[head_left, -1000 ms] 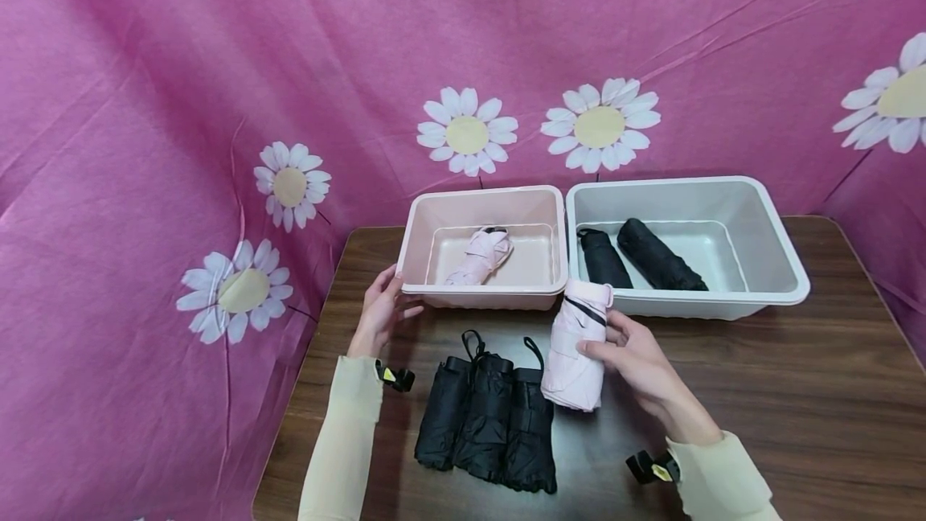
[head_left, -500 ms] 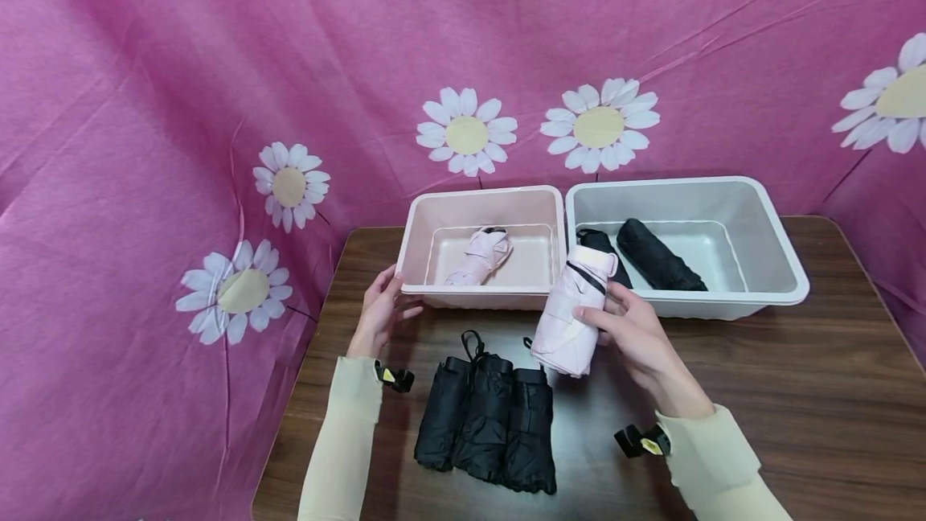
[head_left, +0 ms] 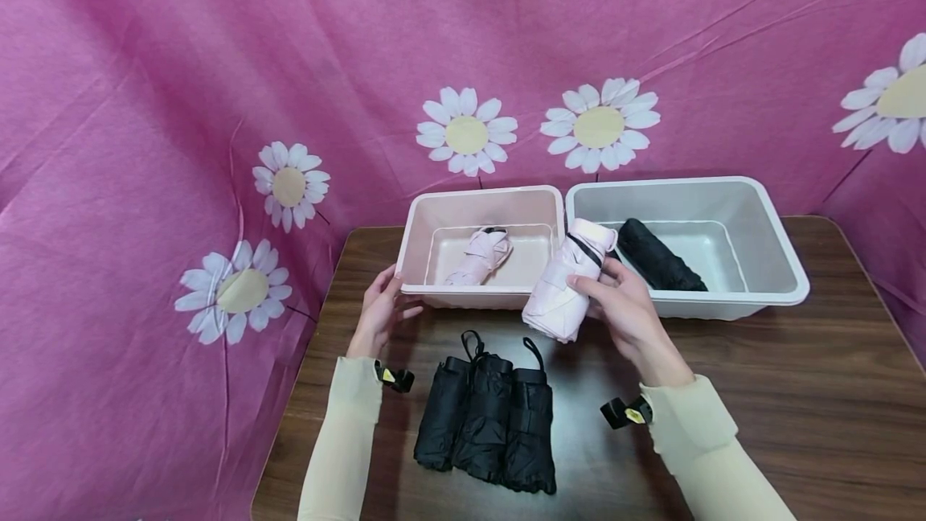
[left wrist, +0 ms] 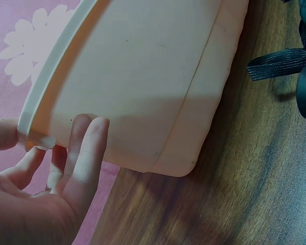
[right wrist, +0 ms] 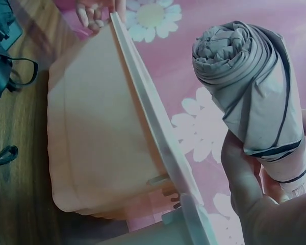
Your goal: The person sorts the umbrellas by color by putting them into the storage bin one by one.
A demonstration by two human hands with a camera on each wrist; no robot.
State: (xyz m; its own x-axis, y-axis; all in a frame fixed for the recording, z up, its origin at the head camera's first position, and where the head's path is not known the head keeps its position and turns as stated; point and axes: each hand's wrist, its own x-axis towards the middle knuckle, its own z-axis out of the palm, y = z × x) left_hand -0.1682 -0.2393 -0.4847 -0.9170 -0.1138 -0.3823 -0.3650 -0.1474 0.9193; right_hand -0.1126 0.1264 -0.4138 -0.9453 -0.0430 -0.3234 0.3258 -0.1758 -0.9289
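Note:
My right hand [head_left: 631,318] grips a folded pale pink umbrella [head_left: 566,284] with a black band, thumb on its near side. It is held tilted in the air in front of where the two bins meet; the right wrist view shows the rolled umbrella [right wrist: 260,97] with its gathered fabric end up. My left hand [head_left: 376,313] holds the front left corner of the pink bin [head_left: 477,290], its thumb at the rim and fingers below it in the left wrist view. Another pink umbrella [head_left: 479,257] lies inside this bin.
Beside the pink bin stands a larger grey-white bin [head_left: 731,296] holding a black umbrella [head_left: 658,256]. Three black folded umbrellas [head_left: 486,420] lie side by side on the wooden table [head_left: 796,392]. Behind hangs a pink flowered cloth [head_left: 362,63].
My right hand has carried the pink umbrella up and slightly left, away from the table toward the bins, tilting it further. My left hand has stayed at the bin's corner.

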